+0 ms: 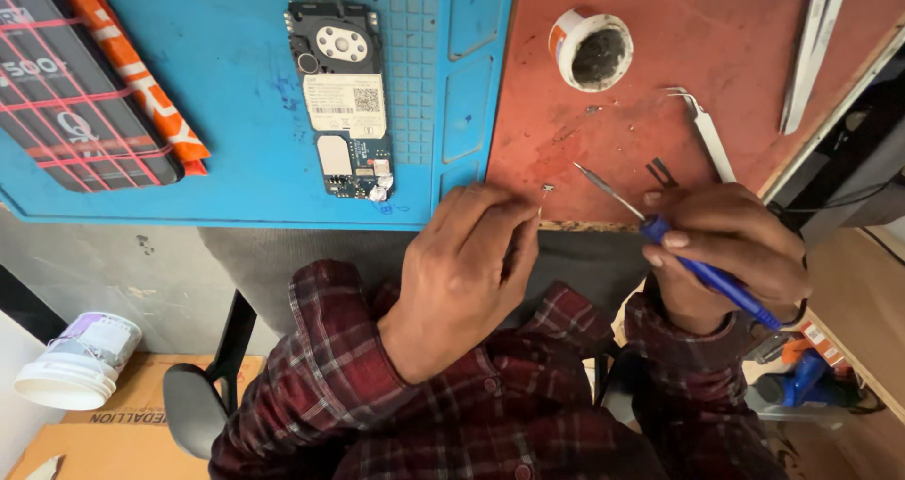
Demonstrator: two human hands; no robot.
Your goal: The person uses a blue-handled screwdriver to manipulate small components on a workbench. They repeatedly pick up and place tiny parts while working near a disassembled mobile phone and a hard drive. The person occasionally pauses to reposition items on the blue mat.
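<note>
My right hand (731, 249) grips a blue-handled tool (702, 273) whose thin metal tip (603, 188) points up-left over the red-brown board (660, 27). A tiny metal part (548, 189) lies on the board just left of that tip. My left hand (471, 263) rests at the table's near edge with its fingers curled together, fingertips just below the tiny part; nothing shows in them. An opened phone with its circuit board bare (341, 98) lies on the blue work mat (217, 159), up and left of my left hand.
A dark phone cover with pink lines (66, 93) and an orange strip (132, 74) lie at the mat's left. On the board are a small white tub (591, 51), tweezers (702, 131), longer tweezers (811, 46) and a small black piece (660, 171). A white bucket (80, 362) stands on the floor.
</note>
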